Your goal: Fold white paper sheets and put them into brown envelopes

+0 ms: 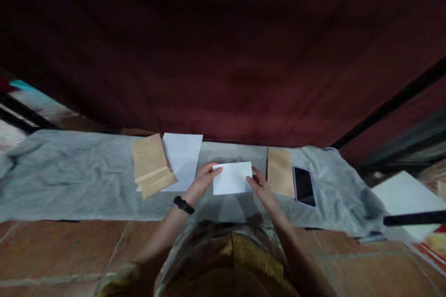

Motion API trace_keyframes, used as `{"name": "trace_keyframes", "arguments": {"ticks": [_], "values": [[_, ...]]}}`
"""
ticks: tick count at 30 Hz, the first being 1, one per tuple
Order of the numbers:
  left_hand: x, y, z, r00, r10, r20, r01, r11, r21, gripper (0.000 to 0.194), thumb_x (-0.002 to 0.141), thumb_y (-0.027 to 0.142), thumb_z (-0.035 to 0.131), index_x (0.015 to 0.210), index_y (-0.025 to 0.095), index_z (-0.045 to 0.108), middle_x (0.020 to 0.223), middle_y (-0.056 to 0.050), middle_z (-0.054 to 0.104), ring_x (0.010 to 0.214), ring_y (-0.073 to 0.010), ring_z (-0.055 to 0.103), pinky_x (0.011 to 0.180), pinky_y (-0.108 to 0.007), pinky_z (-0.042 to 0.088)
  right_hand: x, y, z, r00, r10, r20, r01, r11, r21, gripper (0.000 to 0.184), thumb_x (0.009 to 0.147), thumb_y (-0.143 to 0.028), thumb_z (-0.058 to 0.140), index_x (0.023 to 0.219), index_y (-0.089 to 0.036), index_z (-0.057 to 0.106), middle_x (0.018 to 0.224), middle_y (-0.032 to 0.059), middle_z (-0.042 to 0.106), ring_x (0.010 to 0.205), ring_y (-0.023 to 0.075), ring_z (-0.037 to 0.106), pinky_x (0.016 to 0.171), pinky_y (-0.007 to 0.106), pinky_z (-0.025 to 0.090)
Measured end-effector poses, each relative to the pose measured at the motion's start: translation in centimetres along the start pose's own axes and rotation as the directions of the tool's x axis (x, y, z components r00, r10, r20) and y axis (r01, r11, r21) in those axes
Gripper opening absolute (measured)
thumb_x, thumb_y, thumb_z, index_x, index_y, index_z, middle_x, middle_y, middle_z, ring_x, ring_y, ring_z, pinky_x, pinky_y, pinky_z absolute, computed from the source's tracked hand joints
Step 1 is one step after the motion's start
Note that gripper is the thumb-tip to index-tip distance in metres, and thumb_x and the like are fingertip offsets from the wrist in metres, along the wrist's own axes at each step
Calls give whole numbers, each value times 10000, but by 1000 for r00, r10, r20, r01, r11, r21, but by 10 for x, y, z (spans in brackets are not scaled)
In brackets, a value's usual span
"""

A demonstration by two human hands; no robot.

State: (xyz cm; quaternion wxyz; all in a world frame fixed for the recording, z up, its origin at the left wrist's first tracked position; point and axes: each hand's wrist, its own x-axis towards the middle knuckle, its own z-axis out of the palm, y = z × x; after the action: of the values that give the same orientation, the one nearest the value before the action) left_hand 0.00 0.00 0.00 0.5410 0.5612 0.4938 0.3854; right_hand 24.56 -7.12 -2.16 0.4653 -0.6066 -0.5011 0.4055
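Observation:
A white rectangle of paper (232, 178), which looks folded, is held level between my two hands above the grey cloth. My left hand (205, 178) grips its left edge, thumb on top and fingers underneath. At the right edge my right hand (260, 186) pinches the paper the same way. Left of my hands lie white paper sheets (183, 155), partly covered by brown paper bags or envelopes (149, 155). To the right of my right hand rests a flat brown paper piece (280, 171).
A smartphone (304, 186) lies beside the brown paper on the right. The grey cloth (83, 171) covers a long narrow bench. Behind it rises a dark red panel (223, 79). White sheets (407, 199) sit at the far right, and tiled floor (62, 246) shows in front.

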Motion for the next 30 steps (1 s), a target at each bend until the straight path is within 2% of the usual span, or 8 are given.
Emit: {"name": "trace_keyframes", "arguments": {"ticks": [5,8,11,15,19,21,26,30], "values": [[5,-15,13,981,35,-191,10,973,230,258,846,390,672,976,169,707,694,7,647,646,-174,609,630,-282,485,5,13,12,1000,22,-10,-23,986,-164,438,867,-558,501,993,-189,700,764,32,692,663,195,626,574,292,512],[6,-19,19,968,52,-247,25,953,302,268,852,261,681,1110,192,703,738,4,665,706,-195,631,723,-315,505,5,17,15,999,21,-41,-30,967,-251,352,883,-464,508,997,-191,699,761,28,689,676,204,629,588,291,502],[5,-19,26,959,124,-255,15,876,483,364,887,199,658,1251,209,662,1004,-58,737,895,-229,682,870,-353,525,4,17,16,997,11,-77,-37,937,-347,307,897,-365,517,1088,-198,689,881,58,727,795,232,681,689,312,520],[2,-21,32,955,227,-192,-4,656,755,438,934,180,598,1371,213,591,1254,-104,689,1098,-247,667,960,-357,535,1,15,22,995,11,-103,-62,858,-511,369,937,-281,517,1275,-190,633,919,87,749,839,251,724,734,321,521],[-5,-26,36,931,351,-99,-80,463,882,436,972,178,511,1402,199,576,1362,-133,625,1237,-277,604,1061,-427,499,-4,14,27,998,-9,-67,-47,616,-786,388,1006,-259,464,1372,-188,571,943,93,775,827,236,751,723,295,520],[-11,-30,42,916,402,18,-182,374,909,433,997,201,470,1420,199,562,1475,-130,557,1354,-287,528,1128,-463,450,-5,14,27,998,-29,-53,-28,560,-828,384,1022,-261,443,1375,-181,569,971,99,782,828,230,753,728,290,523],[-25,-44,63,904,384,186,-297,255,920,487,1040,339,420,1487,159,495,1621,-156,409,1518,-303,349,1232,-524,312,-2,10,28,972,-234,-33,101,538,-837,372,1038,-291,415,1296,-148,642,1167,173,732,1048,285,700,933,402,522],[-28,-51,66,908,352,228,-309,193,931,573,1006,288,424,1551,111,399,1641,-184,364,1550,-301,284,1260,-543,239,3,7,51,895,-417,156,389,563,-729,427,1060,-279,355,1378,-148,608,1391,162,639,1289,259,583,1091,445,462]]}}
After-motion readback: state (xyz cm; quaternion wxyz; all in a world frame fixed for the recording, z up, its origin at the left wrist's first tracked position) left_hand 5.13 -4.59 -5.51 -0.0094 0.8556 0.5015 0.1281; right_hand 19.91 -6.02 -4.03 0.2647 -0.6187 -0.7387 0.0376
